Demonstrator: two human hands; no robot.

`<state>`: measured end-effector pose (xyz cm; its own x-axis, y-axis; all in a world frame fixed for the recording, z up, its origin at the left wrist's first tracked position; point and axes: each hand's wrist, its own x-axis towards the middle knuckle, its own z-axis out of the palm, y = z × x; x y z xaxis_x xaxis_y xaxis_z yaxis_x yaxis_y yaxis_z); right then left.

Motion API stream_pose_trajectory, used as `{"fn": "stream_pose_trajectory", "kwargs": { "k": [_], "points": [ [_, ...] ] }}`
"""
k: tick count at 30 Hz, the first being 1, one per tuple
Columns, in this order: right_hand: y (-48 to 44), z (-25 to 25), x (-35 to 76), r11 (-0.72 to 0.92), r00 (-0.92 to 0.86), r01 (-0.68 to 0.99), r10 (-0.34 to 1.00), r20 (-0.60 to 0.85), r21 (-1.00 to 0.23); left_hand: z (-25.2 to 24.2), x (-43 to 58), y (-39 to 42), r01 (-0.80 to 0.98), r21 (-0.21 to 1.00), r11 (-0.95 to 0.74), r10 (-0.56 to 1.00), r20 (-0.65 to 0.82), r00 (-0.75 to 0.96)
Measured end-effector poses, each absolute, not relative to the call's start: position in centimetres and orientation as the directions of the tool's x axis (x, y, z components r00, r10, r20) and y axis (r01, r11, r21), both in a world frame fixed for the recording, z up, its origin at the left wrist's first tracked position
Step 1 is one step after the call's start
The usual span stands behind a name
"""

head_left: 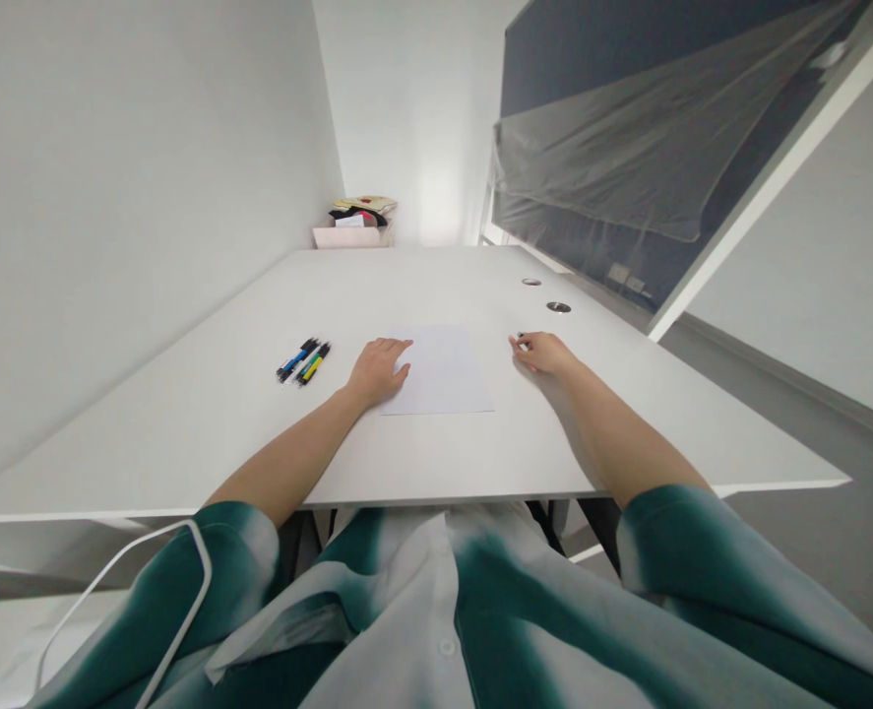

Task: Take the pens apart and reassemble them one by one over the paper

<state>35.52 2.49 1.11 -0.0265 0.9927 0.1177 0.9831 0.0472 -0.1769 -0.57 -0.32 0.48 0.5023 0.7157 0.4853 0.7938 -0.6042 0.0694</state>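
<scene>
A blank white sheet of paper (443, 374) lies flat on the white table in front of me. My left hand (378, 372) rests on its left edge, palm down, with fingers stretched out and thumb apart. To the right of the sheet, and not touching it, my right hand (539, 352) is near the tabletop, fingers pinched together. A small dark-ended object (521, 338) pokes out between its fingertips; most of it is hidden. Several pens (303, 361) with blue, green, yellow and black parts lie side by side, left of my left hand.
The white table (421, 458) extends to a far wall, where a pale box (347, 236) holds cloth-like items. Two round metal-rimmed fittings (558, 307) are set in the tabletop at the right. A dark panel (598, 138), partly covered in plastic sheeting, stands along the right side.
</scene>
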Motion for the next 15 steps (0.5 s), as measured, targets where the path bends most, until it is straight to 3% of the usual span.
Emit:
{"fn": "stream_pose_trajectory", "kwargs": {
  "k": [15],
  "points": [
    [2.68, 1.23, 35.72, -0.049, 0.070, 0.980, 0.992, 0.102, -0.193, 0.44, -0.52, -0.35, 0.782, 0.079, -0.618, 0.706, 0.492, 0.509]
  ]
}}
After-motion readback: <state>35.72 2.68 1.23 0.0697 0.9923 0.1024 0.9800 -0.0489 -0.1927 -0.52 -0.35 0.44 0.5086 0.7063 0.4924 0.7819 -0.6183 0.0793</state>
